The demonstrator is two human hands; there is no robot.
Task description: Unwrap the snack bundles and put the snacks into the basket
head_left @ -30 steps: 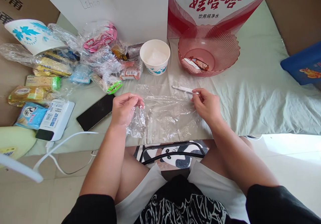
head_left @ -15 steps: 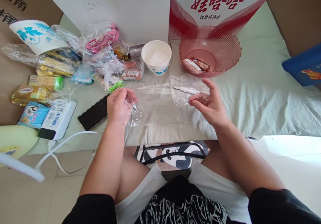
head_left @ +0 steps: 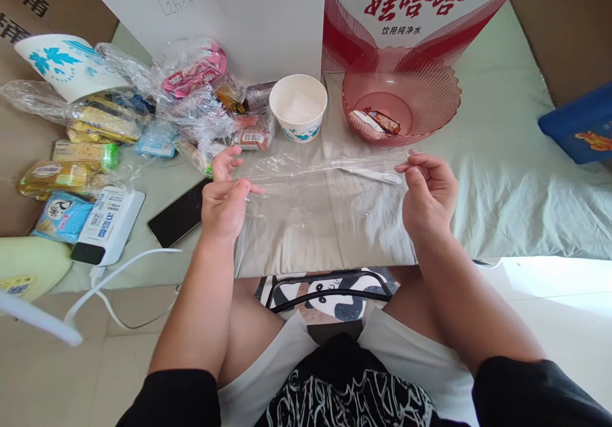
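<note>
Head view: hands [head_left: 224,204] [head_left: 430,194] pinch a creased, clear plastic sheet [head_left: 301,191].

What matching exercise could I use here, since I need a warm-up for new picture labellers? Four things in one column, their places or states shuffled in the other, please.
Things:
1. clear plastic film
2. phone
3. pink bowl
4. upright paper cup

Places, colours or states:
A. white with blue patterning
B. lying beside the left hand, screen dark
C. holding a brown wrapper
D. stretched between the left hand and the right hand

Right pairs: 1-D, 2-B, 3-C, 4-A
</note>
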